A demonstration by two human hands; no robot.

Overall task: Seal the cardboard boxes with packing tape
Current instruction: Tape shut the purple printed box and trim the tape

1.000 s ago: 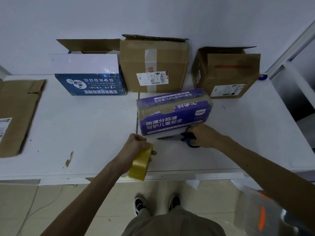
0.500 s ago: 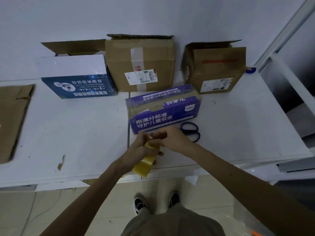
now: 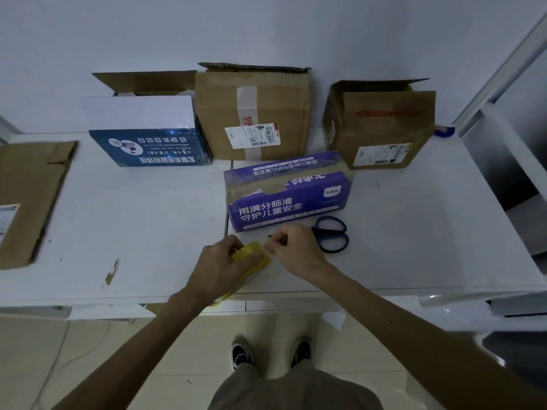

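Note:
A yellow roll of packing tape [image 3: 251, 261] is gripped by my left hand [image 3: 220, 264] just above the table's front edge. My right hand [image 3: 293, 250] pinches at the roll's right side, fingertips curled against the tape. Right behind them lies a purple box [image 3: 288, 190] with white lettering, its top flaps down. Blue-handled scissors [image 3: 330, 234] lie flat on the table beside that box, partly hidden by my right hand.
Three open boxes stand along the wall: a blue-and-white box [image 3: 145, 133], a brown box [image 3: 254, 113] with a label, and another brown box [image 3: 381, 125] at the right. Flattened cardboard [image 3: 28, 199] lies at the left of the white table [image 3: 133, 232].
My right hand let go of the scissors, left them on the table and came over to the tape roll. My left hand kept hold of the roll.

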